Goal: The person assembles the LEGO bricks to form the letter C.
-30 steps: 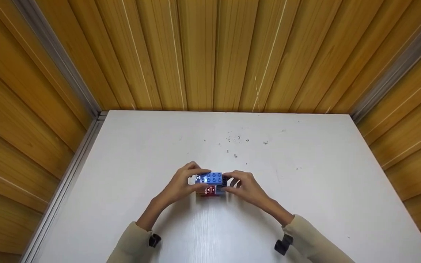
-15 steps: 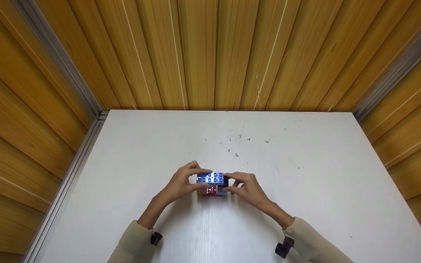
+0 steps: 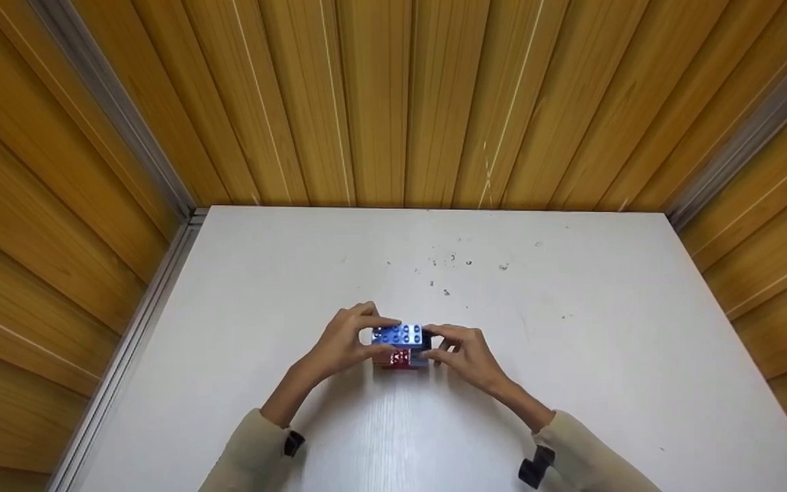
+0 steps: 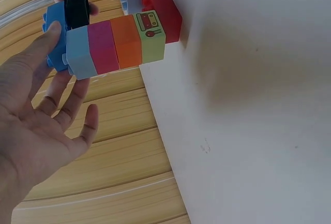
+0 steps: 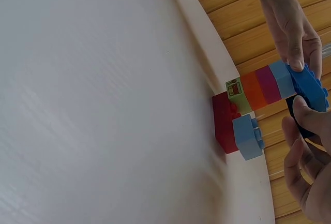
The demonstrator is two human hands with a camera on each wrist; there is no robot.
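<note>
A red toy brick (image 4: 165, 9) lies on the white table, with a tower at one end. Upward it runs light green with a printed picture (image 4: 151, 30), orange (image 4: 126, 40), magenta (image 4: 103, 47) and light blue (image 4: 81, 53). A second light blue brick (image 5: 247, 136) sits on the red brick's other end. Across the tower's top lies a long blue brick (image 3: 400, 334), pinched by my left hand (image 3: 344, 343) between thumb and fingers. My right hand (image 3: 468, 357) pinches a black brick (image 4: 77, 9) under the blue brick's overhanging end. Fingers partly hide the black brick in the head view.
The white table (image 3: 264, 273) bears dark specks and scuffs beyond the hands. Wood-patterned walls (image 3: 366, 102) enclose its back and sides, with grey metal posts (image 3: 120, 102) in the corners. Black wrist cameras (image 3: 537, 467) hang near both sleeves.
The head view has shifted a little, so everything sits slightly farther right in it. Both hands keep their grips, and the bricks look the same in arrangement.
</note>
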